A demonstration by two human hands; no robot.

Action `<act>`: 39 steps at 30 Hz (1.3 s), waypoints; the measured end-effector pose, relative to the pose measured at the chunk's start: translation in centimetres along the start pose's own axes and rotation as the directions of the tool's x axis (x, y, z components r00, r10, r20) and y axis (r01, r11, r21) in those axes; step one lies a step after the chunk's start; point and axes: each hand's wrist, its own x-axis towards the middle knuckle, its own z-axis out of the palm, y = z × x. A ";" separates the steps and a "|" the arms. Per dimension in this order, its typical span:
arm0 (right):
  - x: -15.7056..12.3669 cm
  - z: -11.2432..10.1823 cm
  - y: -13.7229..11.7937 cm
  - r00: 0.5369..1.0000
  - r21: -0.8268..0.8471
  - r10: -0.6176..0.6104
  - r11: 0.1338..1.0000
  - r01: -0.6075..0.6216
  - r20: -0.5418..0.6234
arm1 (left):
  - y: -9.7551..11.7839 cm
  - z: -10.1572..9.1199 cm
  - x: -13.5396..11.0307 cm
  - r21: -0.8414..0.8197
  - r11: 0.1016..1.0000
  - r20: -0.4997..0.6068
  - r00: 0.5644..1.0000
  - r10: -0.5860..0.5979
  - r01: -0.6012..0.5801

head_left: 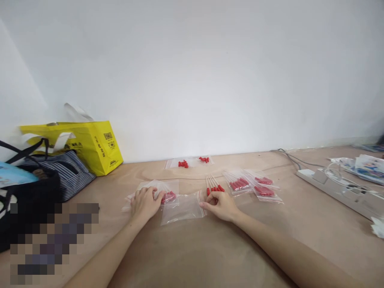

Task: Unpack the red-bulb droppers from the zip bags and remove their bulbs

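An unfilled clear zip bag (pixel 183 209) lies flat between my hands. At its right, red-lined edge, my right hand (pixel 222 205) is closed, thumb and index finger pinching the bag's rim. Just beyond those fingers lie several loose thin pale rods with red ends (pixel 215 189), fanned out on the table. My left hand (pixel 147 203) rests on overlapping clear bags (pixel 172 186), its fingers apart and slightly bent. Red pieces (pixel 169 197) show inside those bags by the thumb. Part of that stack is hidden under the hand.
Filled bags of red-ended rods (pixel 239 183) and more such bags (pixel 264 191) lie to the right. Short red pieces (pixel 183 164) sit on a bag near the wall. A power strip (pixel 336 190) is far right. A yellow bag (pixel 102 148) and a black bag (pixel 45 200) stand left.
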 end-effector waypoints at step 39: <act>8.4 8.1 -2.8 0.988 0.362 -0.154 0.923 0.132 0.032 | -0.5 -0.1 -4.0 -0.808 0.470 0.394 0.919 -0.017 0.355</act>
